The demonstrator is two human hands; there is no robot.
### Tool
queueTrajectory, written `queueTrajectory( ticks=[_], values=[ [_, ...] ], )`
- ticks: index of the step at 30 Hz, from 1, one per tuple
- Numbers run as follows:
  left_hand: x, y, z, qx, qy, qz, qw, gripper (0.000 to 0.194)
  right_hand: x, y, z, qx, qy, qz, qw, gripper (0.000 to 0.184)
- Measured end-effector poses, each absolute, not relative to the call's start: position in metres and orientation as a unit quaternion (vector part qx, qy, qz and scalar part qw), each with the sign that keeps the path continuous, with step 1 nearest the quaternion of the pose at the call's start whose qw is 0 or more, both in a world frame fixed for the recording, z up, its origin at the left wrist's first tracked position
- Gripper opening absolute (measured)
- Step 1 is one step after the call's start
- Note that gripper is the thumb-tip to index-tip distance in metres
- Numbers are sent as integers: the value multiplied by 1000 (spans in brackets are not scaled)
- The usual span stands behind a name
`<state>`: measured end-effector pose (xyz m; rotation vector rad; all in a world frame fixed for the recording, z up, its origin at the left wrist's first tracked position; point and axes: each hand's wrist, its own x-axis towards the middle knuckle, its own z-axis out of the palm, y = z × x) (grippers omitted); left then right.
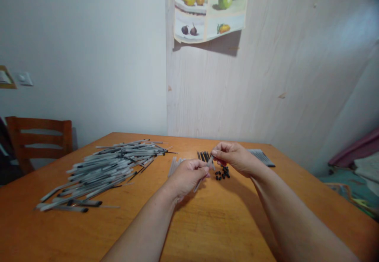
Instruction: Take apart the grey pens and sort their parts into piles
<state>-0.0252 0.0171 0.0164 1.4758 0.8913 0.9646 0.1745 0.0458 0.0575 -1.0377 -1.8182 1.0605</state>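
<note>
Head view: a slim translucent tube (210, 162) is held above a wooden table (207, 218) by two bare hands. Its middle is pinched between the thumb and fingers of the left hand (190, 174), with the lower end left jutting out beneath. The upper end is met by the right hand (232, 156), whose thumb and forefinger are closed narrowly on it; whether a small part is also gripped there cannot be made out at this size. Beside and below the right hand, small black caps (223, 173) are scattered on the wood. Dark rods (203, 156) are laid in a row just beyond the hands, and clear tubes (174, 165) are partly hidden by the left hand. To the left, a large heap of tubes (109, 171) is spread; to the right, grey tubes (260, 157) are lined up behind the right wrist.
</note>
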Motion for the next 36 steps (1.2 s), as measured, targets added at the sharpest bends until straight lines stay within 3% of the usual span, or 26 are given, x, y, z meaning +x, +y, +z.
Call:
queueTrajectory(
  ticks=[13,20,26,36],
  values=[
    [-25,18,14,637,386,423,517,25,165,43,59,-443,-775,270,362,50],
    [-23,17,16,625,383,420,534,32,166,41,62,-416,-754,331,386,51],
    [-25,14,23,616,372,423,551,40,172,44,60,-403,-708,414,406,38],
    [-26,14,21,601,375,419,568,44,177,44,61,-404,-710,424,391,39]
  ],
)
